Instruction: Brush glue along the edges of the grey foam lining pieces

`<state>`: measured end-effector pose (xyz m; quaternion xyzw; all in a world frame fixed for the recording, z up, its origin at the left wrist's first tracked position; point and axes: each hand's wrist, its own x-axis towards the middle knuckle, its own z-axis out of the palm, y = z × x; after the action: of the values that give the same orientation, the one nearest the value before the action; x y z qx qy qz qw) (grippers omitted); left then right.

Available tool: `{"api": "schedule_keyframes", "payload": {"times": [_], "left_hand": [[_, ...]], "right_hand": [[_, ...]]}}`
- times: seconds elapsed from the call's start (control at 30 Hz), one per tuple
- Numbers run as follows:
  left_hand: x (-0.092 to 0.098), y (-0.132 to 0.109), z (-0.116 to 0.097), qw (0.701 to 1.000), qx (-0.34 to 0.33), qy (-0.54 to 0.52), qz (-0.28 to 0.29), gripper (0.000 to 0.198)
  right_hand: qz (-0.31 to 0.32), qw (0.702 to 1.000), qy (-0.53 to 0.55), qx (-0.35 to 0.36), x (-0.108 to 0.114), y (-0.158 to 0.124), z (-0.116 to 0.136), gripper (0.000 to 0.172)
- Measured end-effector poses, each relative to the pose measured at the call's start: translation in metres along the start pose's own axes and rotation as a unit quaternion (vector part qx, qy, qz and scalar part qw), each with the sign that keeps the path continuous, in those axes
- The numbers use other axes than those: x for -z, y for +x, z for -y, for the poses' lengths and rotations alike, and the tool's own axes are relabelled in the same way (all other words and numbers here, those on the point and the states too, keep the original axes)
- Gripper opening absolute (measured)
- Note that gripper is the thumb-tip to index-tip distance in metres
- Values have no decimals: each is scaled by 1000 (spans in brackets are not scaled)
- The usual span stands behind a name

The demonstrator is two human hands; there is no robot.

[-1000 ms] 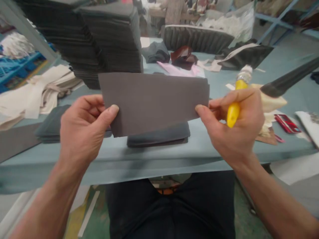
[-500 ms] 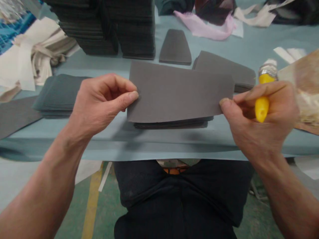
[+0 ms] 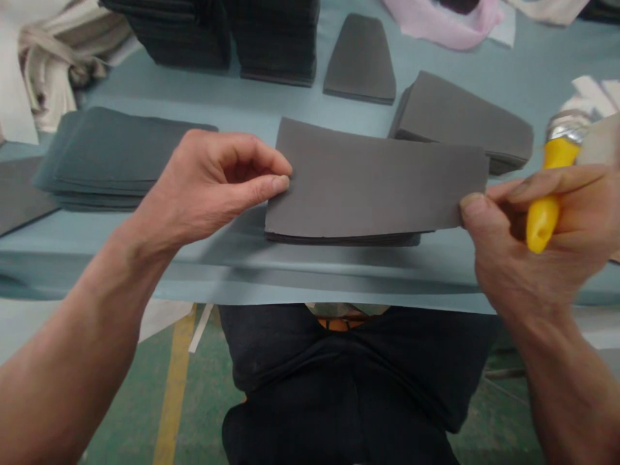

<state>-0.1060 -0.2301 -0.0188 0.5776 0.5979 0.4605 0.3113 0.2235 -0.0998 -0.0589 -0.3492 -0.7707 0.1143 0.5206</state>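
A flat dark grey sheet point(image 3: 378, 184), four-sided and slightly bowed, is held level between both hands. My left hand point(image 3: 227, 184) pinches its left edge between thumb and fingers. At the sheet's right end, my right hand point(image 3: 542, 226) grips the corner with the thumb on top. Tucked in that same hand is a brush with a yellow handle point(image 3: 545, 219), its bristle end pointing up and away. Beneath the held sheet lies a stack of similar grey pieces point(image 3: 349, 241), mostly covered by it.
Left of the sheet lies a stack of dark green-grey pieces point(image 3: 111, 155). Grey tapered pieces point(image 3: 465, 116) are piled behind right, with a smaller trapezoid pile point(image 3: 361, 58) beyond. Tall dark stacks point(image 3: 274, 39) stand at the back. Pale cloth strips point(image 3: 62, 58) lie far left on the blue-green tabletop point(image 3: 203, 258).
The view has shifted, so the back of the table sits higher in frame. Both hands keep hold of the sheet, which now lies closer over the stack beneath.
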Motion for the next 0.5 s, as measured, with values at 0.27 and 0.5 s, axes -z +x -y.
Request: {"api": "schedule_keyframes", "payload": {"times": [0.27, 0.5], "left_hand": [[0, 0, 10, 999, 11, -40, 0, 12], [-1, 5, 18, 999, 2, -50, -15, 31]], "right_hand": [[-8, 999, 33, -25, -4, 1, -13, 40], [-34, 997, 69, 28, -17, -1, -26, 40]]}}
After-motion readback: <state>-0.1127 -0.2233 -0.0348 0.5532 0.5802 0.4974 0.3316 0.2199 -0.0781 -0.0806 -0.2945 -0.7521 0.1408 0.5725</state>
